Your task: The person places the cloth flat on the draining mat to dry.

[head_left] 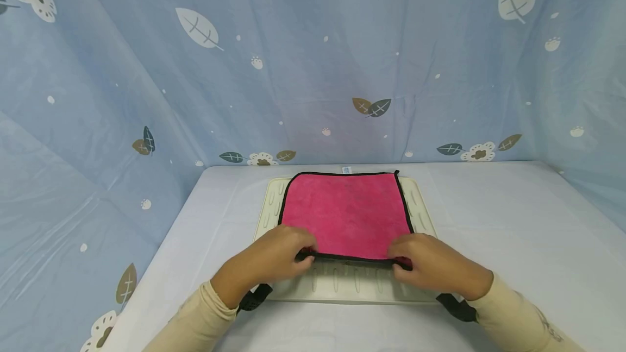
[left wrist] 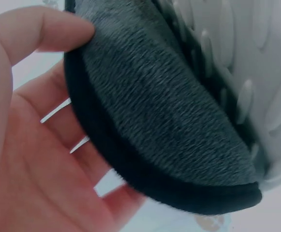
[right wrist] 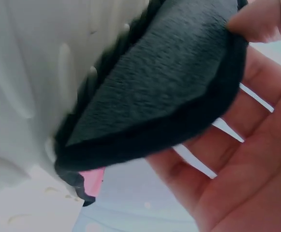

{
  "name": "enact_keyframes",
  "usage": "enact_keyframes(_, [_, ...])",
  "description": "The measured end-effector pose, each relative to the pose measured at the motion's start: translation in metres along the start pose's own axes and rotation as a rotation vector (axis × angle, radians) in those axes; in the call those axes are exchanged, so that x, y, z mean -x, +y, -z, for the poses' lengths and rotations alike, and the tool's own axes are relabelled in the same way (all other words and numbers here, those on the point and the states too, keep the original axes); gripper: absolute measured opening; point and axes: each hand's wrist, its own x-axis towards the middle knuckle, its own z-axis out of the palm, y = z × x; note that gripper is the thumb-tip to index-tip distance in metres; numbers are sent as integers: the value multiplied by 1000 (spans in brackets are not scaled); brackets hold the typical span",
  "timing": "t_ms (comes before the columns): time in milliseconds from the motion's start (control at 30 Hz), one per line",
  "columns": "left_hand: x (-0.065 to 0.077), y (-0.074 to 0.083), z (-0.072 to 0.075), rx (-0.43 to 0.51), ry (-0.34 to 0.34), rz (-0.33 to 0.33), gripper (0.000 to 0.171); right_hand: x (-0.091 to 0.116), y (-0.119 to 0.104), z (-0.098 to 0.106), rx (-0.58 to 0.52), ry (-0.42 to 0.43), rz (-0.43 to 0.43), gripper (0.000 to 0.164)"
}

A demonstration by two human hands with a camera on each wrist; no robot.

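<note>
A pink cloth point(head_left: 347, 213) with black edging lies over a cream tray-like board point(head_left: 337, 287) with raised oval ribs. My left hand point(head_left: 281, 253) pinches the cloth's near edge on the left, while my right hand point(head_left: 424, 263) pinches that same edge on the right. The near edge is lifted off the board. In the left wrist view, the cloth's dark grey fuzzy underside point(left wrist: 145, 106) shows, thumb on it and the other fingers behind the black border. A matching grip appears in the right wrist view, where the grey side point(right wrist: 155, 92) curves away from the ribs.
The board rests on a table with a white cover point(head_left: 494, 221). A small white label point(head_left: 346, 170) sticks out at the cloth's far edge. Blue curtains point(head_left: 313, 69) with leaf and flower prints hang behind and to the sides. Black straps point(head_left: 255, 296) circle the wrists.
</note>
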Motion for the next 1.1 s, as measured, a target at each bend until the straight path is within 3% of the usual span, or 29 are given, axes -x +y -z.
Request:
enact_keyframes(367, [2, -1, -7, 68, -164, 38, 6, 0, -3, -7, -79, -103, 9, 30])
enact_keyframes(600, [3, 2, -6, 109, -204, 74, 9, 1, -2, -9, -102, -110, 24, 34])
enact_keyframes(867, [6, 3, -9, 159, -243, 132, 8, 2, -1, -7, -132, -165, 12, 20])
enact_keyframes(967, [5, 2, -10, 184, -245, 120, 4, 3, -1, -6, -137, -185, -7, 18])
enact_keyframes(1100, [4, 2, -11, 209, -230, 105, 15, 3, -1, -6, -183, -181, 3, 18])
